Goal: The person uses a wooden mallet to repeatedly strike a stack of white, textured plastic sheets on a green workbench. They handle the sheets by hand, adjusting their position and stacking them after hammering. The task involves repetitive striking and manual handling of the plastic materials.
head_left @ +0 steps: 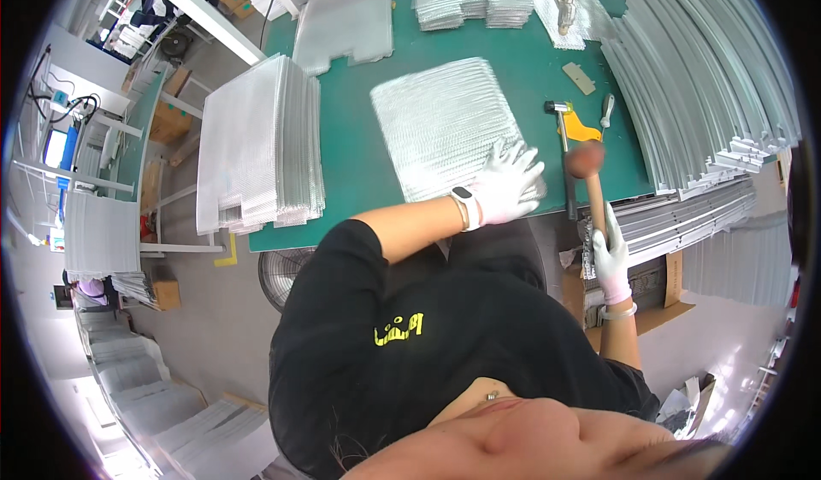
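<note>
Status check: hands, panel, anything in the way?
Left hand flat on the silver panel. Right hand gripping a mallet, head raised beside panel. Yellow tool lies just beyond it.

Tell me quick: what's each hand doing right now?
Left hand: open, gloved, pressed flat on the silver sheet on the green table.
Right hand: closed around the handle of a wooden mallet.

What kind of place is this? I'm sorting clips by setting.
Probably a factory assembly bench: stacks of silver sheets on a green table, piled metal strips, and a gloved right hand gripping a mallet.
</note>
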Action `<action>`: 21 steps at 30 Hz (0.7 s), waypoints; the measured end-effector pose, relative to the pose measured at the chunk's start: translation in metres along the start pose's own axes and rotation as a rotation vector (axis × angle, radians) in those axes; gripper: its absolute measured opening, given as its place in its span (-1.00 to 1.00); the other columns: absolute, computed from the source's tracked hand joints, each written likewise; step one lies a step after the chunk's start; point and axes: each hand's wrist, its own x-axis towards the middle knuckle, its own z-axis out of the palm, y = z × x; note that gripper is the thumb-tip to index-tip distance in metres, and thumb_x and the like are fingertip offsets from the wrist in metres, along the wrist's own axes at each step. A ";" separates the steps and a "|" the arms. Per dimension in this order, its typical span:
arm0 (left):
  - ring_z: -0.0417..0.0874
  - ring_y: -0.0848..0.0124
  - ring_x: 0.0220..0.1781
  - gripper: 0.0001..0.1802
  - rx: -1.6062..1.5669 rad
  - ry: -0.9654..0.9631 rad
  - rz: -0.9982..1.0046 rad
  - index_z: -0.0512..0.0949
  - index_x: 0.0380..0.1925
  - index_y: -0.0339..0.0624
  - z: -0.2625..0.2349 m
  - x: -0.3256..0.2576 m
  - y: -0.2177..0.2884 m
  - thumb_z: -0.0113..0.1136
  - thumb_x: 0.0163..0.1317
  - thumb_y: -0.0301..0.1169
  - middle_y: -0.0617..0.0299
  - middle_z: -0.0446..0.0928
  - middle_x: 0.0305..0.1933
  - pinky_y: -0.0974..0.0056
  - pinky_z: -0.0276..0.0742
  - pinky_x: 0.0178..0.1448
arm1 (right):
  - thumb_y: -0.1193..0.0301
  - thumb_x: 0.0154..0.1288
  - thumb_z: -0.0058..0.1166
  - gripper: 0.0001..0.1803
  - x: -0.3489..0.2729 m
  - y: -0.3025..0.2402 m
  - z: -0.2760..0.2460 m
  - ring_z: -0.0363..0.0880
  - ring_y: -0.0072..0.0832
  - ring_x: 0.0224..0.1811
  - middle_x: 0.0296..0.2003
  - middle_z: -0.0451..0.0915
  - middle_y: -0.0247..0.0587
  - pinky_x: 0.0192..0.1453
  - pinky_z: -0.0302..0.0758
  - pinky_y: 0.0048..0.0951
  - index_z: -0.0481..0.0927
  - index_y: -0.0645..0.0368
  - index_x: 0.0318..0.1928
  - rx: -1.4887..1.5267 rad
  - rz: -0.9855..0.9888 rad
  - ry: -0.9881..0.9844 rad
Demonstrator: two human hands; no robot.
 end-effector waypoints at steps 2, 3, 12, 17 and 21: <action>0.07 -0.15 0.64 -0.09 0.042 0.002 -0.213 0.27 0.48 -0.18 -0.015 0.023 0.008 0.10 0.29 0.18 -0.13 0.15 0.59 -0.49 -0.13 0.55 | 0.51 0.43 0.04 -0.38 0.015 -0.005 -0.004 0.45 -0.55 -0.44 -0.32 0.64 -0.08 -0.21 0.52 -0.44 0.35 0.17 0.49 -0.052 -0.027 -0.034; 0.07 -0.16 0.64 -0.08 0.060 0.000 -0.318 0.25 0.49 -0.18 -0.020 0.035 0.006 0.09 0.29 0.20 -0.13 0.14 0.59 -0.52 -0.13 0.54 | 0.50 0.43 0.06 -0.38 0.024 -0.009 -0.006 0.45 -0.52 -0.44 -0.34 0.63 -0.01 -0.20 0.52 -0.40 0.36 0.17 0.48 -0.063 0.004 -0.065; 0.23 0.02 0.56 -0.37 0.054 0.014 -0.188 0.40 0.43 0.14 -0.009 0.058 -0.105 -0.09 0.43 0.05 0.13 0.29 0.56 -0.25 0.09 0.54 | 0.41 0.51 0.02 -0.30 0.092 -0.014 -0.015 0.46 -0.55 -0.43 -0.36 0.54 -0.31 -0.30 0.51 -0.47 0.13 0.25 0.57 0.282 -0.136 0.098; 0.34 0.11 0.46 -0.48 0.124 0.148 -0.166 0.47 0.36 0.19 -0.001 0.047 -0.102 -0.08 0.44 -0.07 0.24 0.37 0.48 -0.16 0.19 0.47 | 0.27 0.44 0.11 -0.39 0.130 -0.038 -0.016 0.64 0.04 -0.30 -0.36 0.63 0.05 -0.13 0.57 -0.02 0.38 -0.22 0.47 -0.772 -0.201 -0.455; 0.34 0.12 0.46 -0.47 0.147 0.145 -0.158 0.46 0.37 0.19 -0.008 0.050 -0.097 -0.07 0.42 -0.09 0.24 0.36 0.49 -0.16 0.19 0.47 | 0.32 0.42 0.12 -0.41 0.136 -0.022 -0.022 0.65 0.02 -0.26 -0.31 0.66 0.04 -0.10 0.57 -0.05 0.42 -0.17 0.45 -0.294 -0.378 -0.271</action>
